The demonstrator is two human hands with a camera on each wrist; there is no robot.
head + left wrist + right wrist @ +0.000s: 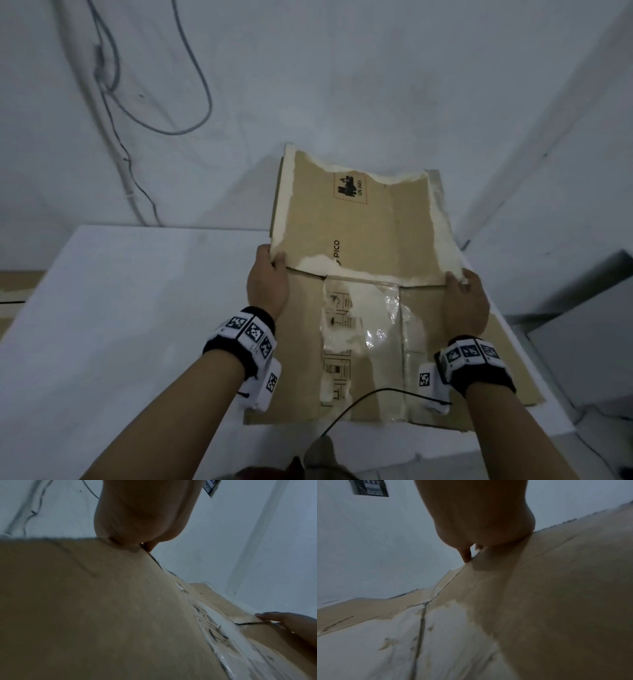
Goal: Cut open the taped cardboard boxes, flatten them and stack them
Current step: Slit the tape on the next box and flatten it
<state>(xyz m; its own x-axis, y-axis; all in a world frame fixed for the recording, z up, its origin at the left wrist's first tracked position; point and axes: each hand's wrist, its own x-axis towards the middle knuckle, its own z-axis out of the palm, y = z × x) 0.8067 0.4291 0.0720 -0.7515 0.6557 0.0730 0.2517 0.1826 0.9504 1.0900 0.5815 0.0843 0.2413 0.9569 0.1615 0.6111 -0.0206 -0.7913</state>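
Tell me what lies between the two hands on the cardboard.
In the head view, between the left hand and the right hand runs the near edge of the upper cardboard piece, above torn clear tape on the flattened box.

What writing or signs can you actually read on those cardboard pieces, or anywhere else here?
"PICO": on the upper flattened brown cardboard sheet, near its front edge.
"UN 3481": same sheet, inside a dashed red-bordered battery hazard label.
Handling symbols on the lower flattened cardboard box: too small to read.
Black-and-white square markers on the wristbands: patterns, no words.
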